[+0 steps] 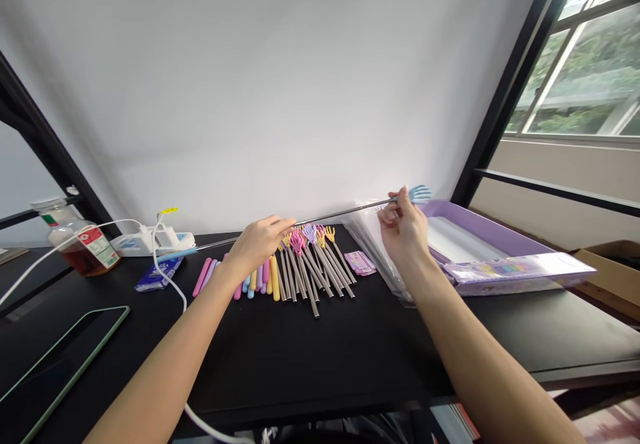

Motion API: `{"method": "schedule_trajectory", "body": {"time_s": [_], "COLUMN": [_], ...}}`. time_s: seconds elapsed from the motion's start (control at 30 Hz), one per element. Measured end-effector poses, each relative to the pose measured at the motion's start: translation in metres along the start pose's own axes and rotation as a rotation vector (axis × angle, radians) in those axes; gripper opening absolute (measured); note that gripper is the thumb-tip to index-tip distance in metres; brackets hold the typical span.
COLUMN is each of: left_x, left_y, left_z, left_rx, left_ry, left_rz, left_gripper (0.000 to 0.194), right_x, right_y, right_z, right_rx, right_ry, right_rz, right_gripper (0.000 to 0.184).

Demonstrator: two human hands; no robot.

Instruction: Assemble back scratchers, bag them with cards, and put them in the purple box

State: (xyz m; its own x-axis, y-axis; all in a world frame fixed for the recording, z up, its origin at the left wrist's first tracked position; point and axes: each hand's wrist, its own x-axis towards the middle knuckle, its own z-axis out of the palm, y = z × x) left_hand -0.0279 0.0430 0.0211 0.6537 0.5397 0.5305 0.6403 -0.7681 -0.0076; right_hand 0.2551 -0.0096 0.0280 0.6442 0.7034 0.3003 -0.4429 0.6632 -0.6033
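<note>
A telescopic back scratcher (345, 213) with a blue hand-shaped head and a blue handle is drawn out long across the view. My right hand (405, 227) pinches it just below the head. Around the rod, towards the handle end, my left hand (263, 243) is closed; its grip partly hides the rod. Beneath lie several metal rods with pink, purple and yellow claw heads (315, 264), heads pointing to the wall. Beside them, partly behind my left forearm, are loose coloured handles (273, 277) in pink, purple, blue and yellow.
Right of the rods are small printed cards (360, 263), clear plastic sleeves (373, 244) and an open purple box (500, 227). On the left stand a jar of dark liquid (75, 237), a power strip (133, 244), a blue packet (157, 275) and a phone (60, 364). A white cable (173, 284) crosses the desk.
</note>
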Motion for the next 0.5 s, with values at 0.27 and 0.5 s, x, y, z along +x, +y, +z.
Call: {"method": "schedule_trajectory", "body": {"time_s": [0.27, 0.5], "left_x": [0.000, -0.011], "left_y": [-0.001, -0.010], "left_z": [0.005, -0.002], "left_rx": [0.024, 0.128], "left_ry": [-0.004, -0.016], "left_rz": [-0.004, -0.109], "left_gripper": [0.033, 0.032], "right_x": [0.021, 0.016], "right_y": [-0.023, -0.028], "right_z": [-0.018, -0.017], "right_rx": [0.029, 0.077], "right_ry": [0.147, 0.245], "right_rz": [-0.108, -0.102], "right_gripper": [0.033, 0.032]}}
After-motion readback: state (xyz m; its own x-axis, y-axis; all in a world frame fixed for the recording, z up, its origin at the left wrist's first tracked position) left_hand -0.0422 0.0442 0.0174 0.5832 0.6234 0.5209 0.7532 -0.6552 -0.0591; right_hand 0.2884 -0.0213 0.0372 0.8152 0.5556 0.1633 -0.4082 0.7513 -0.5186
